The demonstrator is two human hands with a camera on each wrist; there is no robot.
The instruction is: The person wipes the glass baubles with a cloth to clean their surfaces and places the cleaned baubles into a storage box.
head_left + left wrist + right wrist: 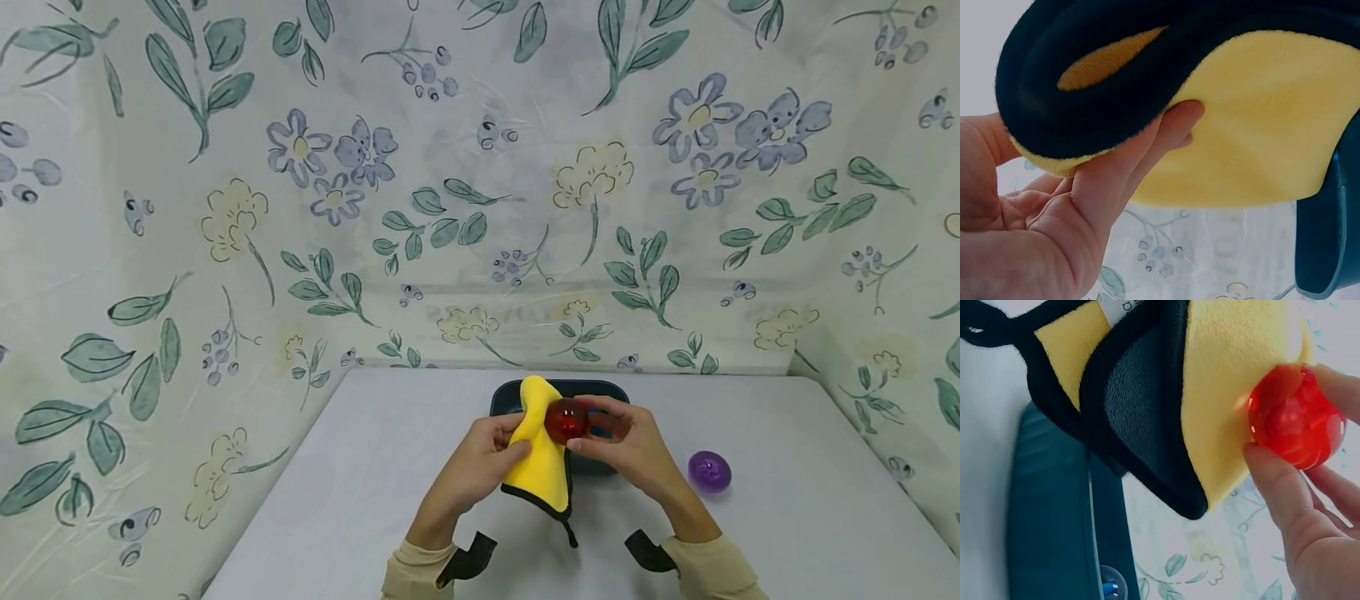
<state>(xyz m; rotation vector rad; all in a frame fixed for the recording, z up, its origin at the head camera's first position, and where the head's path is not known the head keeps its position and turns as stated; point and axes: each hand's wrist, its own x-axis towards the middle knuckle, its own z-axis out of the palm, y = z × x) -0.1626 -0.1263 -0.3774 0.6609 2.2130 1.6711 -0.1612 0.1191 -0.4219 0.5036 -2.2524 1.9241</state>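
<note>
My left hand (491, 458) grips a folded yellow cloth (540, 475) with a black edge and a hanging loop; in the left wrist view its fingers (1147, 147) lie under the fold. Between thumb and fingertips, my right hand (630, 442) pinches a shiny, see-through red ball (567, 421). The ball sits against the cloth's yellow face, as the right wrist view shows with the red ball (1297, 417) beside the yellow cloth (1229, 394). Both hands are raised in front of a dark teal bin (600, 388), which the cloth partly hides.
A purple ball (709, 472) rests on the white table (360, 475), right of the bin. Inside the bin, a clear round thing with blue in it (1112, 586) shows at its edge. Floral sheeting (465, 208) rises behind the table and along its sides.
</note>
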